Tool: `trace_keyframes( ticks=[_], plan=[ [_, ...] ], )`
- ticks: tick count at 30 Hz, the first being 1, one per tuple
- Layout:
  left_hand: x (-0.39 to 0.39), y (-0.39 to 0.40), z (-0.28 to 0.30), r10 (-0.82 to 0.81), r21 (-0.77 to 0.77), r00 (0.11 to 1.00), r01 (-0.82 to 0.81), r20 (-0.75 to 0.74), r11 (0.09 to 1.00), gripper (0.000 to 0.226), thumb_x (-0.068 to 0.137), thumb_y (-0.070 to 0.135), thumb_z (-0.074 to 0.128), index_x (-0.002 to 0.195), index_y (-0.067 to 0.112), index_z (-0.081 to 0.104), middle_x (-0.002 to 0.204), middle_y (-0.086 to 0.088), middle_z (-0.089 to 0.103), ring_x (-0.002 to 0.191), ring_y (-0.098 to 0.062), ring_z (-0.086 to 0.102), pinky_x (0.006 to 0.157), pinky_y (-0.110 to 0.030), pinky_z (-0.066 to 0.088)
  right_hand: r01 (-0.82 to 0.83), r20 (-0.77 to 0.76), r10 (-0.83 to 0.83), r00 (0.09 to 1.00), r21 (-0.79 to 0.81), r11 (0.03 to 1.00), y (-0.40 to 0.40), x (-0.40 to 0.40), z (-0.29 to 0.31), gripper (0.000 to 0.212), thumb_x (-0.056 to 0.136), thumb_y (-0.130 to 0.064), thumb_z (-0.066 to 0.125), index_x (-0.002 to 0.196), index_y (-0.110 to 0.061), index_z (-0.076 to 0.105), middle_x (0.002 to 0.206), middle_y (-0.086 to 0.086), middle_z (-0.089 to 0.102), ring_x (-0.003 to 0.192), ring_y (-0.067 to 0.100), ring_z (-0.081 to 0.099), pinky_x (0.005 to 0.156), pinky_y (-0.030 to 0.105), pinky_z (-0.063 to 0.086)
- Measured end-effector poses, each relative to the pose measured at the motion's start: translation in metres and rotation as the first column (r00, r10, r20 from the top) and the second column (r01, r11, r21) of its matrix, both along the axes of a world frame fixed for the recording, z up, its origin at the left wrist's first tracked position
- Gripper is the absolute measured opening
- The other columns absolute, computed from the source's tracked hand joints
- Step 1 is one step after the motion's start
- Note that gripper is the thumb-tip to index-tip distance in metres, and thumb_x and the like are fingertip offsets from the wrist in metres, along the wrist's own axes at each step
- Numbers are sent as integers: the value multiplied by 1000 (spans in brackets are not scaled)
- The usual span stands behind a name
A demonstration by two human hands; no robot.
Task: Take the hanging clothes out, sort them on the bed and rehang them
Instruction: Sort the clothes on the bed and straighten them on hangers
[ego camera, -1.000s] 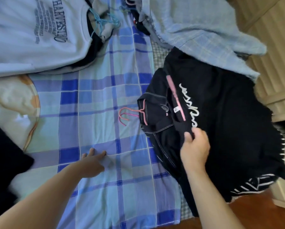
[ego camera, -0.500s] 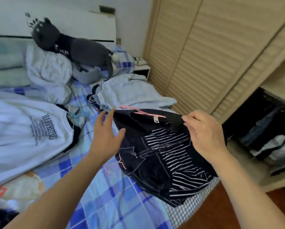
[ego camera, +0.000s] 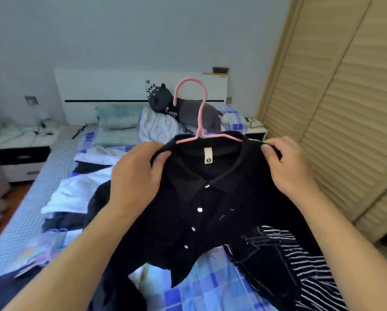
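Both hands hold a black buttoned shirt (ego camera: 201,212) up above the bed (ego camera: 210,286): the left hand (ego camera: 135,178) pinches its left shoulder, the right hand (ego camera: 286,167) its right shoulder. The shirt hangs on a pink hanger (ego camera: 199,113), hook upright, with a black striped garment (ego camera: 300,261) lying near right.

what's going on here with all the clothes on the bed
A person is holding up a black button-up shirt on a pink hanger, above the bed. The left hand and right hand each pinch a shoulder of it, near the collar. Below it on the blue checked sheet lie more clothes, including a black striped garment and a white top. The slatted wardrobe doors stand to the right.
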State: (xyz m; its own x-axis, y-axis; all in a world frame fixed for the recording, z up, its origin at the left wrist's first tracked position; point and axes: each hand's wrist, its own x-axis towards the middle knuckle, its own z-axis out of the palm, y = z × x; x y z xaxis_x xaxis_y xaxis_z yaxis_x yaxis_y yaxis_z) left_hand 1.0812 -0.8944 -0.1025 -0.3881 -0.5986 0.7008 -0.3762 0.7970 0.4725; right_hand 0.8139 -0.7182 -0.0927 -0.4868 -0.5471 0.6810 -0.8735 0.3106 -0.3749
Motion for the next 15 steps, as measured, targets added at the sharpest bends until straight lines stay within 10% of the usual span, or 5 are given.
trace_keyframes(
  ticks=[4,7,10,15],
  plan=[
    [45,-24,30,213,32,974,-215,72,976,21,100,33,55,98,15,65,83,-4,66,79,-32,59,65,-39,41,162,135,-192,972,206,965,-28,19,-19,54,98,-33,56,148,-21,40,140,13,41,130,36,38,110,46,32],
    [58,-42,39,226,255,964,-255,138,933,21,100,29,54,98,9,59,85,-5,60,81,-30,54,69,-39,40,-54,457,-95,884,301,952,-44,25,-44,56,97,-26,58,149,-17,38,145,17,39,124,33,49,108,44,39],
    [54,-35,8,-5,726,999,-35,52,686,14,98,20,58,99,7,61,89,-15,68,81,-32,64,77,-45,53,-188,636,-142,758,423,886,-38,20,-89,52,96,-23,60,145,-12,45,142,16,49,121,31,55,100,36,42],
    [38,-1,-173,-137,918,978,-96,160,386,36,72,37,69,95,13,56,96,-17,68,89,-39,67,89,-57,53,-261,693,-361,624,621,739,21,-5,-202,43,96,-22,61,136,-7,54,128,11,61,114,25,59,96,31,43]
  ],
)
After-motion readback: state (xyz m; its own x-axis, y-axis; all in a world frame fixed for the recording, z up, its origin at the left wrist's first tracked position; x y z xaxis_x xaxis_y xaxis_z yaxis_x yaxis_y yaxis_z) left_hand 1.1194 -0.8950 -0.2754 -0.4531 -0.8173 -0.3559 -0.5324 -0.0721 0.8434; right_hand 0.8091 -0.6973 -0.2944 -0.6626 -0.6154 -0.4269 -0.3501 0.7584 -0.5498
